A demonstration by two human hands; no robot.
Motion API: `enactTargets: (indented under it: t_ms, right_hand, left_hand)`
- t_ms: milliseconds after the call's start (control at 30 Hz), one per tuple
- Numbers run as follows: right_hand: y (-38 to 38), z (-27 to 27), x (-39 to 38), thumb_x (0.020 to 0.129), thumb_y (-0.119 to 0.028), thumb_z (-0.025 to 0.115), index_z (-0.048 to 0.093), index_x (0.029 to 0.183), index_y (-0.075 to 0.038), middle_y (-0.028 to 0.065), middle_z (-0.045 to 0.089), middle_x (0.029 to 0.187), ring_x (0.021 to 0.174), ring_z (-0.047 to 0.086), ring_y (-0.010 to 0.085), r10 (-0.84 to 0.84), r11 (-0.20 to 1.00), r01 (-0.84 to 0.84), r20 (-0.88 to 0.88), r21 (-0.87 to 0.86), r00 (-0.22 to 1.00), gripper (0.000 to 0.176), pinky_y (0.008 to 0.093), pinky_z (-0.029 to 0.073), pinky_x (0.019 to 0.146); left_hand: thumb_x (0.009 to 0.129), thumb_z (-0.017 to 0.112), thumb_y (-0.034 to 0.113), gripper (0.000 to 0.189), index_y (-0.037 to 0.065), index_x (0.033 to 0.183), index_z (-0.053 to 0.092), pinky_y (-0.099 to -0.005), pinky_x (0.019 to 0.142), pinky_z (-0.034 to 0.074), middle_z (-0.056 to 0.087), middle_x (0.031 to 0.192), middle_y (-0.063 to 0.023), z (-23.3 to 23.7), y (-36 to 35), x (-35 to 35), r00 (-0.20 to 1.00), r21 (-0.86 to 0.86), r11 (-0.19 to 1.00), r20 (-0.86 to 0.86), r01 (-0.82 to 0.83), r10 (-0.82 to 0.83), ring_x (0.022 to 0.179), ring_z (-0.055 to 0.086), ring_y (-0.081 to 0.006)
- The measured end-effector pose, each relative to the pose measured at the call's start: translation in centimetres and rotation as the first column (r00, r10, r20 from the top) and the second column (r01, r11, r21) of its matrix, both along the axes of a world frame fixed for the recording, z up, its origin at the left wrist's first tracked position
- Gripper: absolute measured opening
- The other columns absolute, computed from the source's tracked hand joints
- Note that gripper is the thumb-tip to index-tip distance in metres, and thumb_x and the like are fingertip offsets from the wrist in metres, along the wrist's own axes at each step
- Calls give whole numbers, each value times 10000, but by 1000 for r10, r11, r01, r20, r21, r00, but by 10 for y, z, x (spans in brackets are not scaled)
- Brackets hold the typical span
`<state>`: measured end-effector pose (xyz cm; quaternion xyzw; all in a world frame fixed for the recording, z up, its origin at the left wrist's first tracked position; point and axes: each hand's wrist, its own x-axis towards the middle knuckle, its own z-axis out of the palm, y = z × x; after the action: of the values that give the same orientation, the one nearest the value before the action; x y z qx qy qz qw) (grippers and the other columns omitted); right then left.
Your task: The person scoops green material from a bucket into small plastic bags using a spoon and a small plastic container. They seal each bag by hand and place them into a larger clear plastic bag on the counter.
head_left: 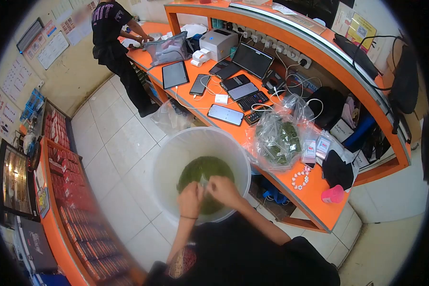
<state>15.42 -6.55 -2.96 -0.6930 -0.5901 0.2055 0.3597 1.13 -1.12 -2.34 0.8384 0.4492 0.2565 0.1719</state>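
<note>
Both hands are over a large translucent white tub that holds green stuff at its bottom. My left hand and my right hand nearly meet above the green stuff, their fingers pinched on a small clear plastic bag between them. Only a little of this bag shows between the fingertips. To the right of the tub, a clear plastic bag with green contents lies on the orange counter.
Phones, a tablet, a laptop, cables and a label printer crowd the counter. A pink cup stands near its corner. Another person stands at the far end. Shelves with red packs line the left.
</note>
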Motion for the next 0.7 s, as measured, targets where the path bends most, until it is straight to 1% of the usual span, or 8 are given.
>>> enactTargets:
  t_ms: [67,167,267,400,500,567,667,700]
  right_hand:
    - [3,8,3,839,-145,649,494,957,-22,161,600,731,681,617,373,-8,1000,5,-267,-9,964,231,433,487,616]
    - [5,19,-1,837,-70,631,447,1060,-40,162,598,782,701,628,360,82,988,-27,-380,149,921,291,440,490,622]
    - [7,12,-8,846,-40,608,461,1078,-36,163,597,836,732,633,354,105,962,-33,-254,272,961,275,433,496,649]
    - [3,13,-6,835,-34,615,451,1131,-49,159,596,857,767,632,361,-60,968,91,-135,233,989,339,421,498,685]
    - [9,11,-10,824,-30,619,446,1155,-64,149,592,831,761,629,357,-117,944,143,-105,299,988,374,417,489,689]
    - [15,12,-10,801,-18,630,450,1146,-75,128,569,779,711,614,314,-60,983,109,-303,149,951,393,404,477,654]
    - [19,16,4,757,15,639,468,1115,-72,69,529,705,632,551,164,-45,987,106,-433,118,900,406,313,445,604]
    - [22,12,4,757,15,639,468,1115,-72,69,529,705,632,551,164,-36,990,92,-433,109,901,406,313,445,604]
  left_hand:
    - [932,564,214,212,33,837,622,-422,605,490,621,739,-190,8,-5,4,987,-111,994,159,3,15,698,622,-362]
    - [927,587,149,137,23,898,634,-366,615,491,637,749,-168,10,-5,6,953,-192,981,302,22,37,679,639,-290]
    - [866,631,105,111,18,845,566,-369,624,480,594,710,-127,-4,2,9,868,-324,945,482,49,120,623,594,-255]
    - [804,652,46,127,25,822,527,-345,619,463,550,681,-96,5,10,5,896,-357,933,400,-42,193,626,550,-197]
    - [767,650,22,151,34,807,506,-320,610,448,525,683,-89,1,7,6,886,-263,964,439,-33,150,635,524,-193]
    - [773,650,-7,158,37,845,516,-243,563,392,506,763,-51,-12,14,4,809,-215,971,587,101,46,599,457,-113]
    - [748,664,-12,238,41,968,588,-236,570,404,597,970,-75,12,19,-6,863,-78,986,497,149,-91,606,473,-115]
    - [748,664,-12,238,41,968,588,-236,570,404,597,970,-75,20,18,-7,864,-86,987,497,135,-75,606,473,-115]
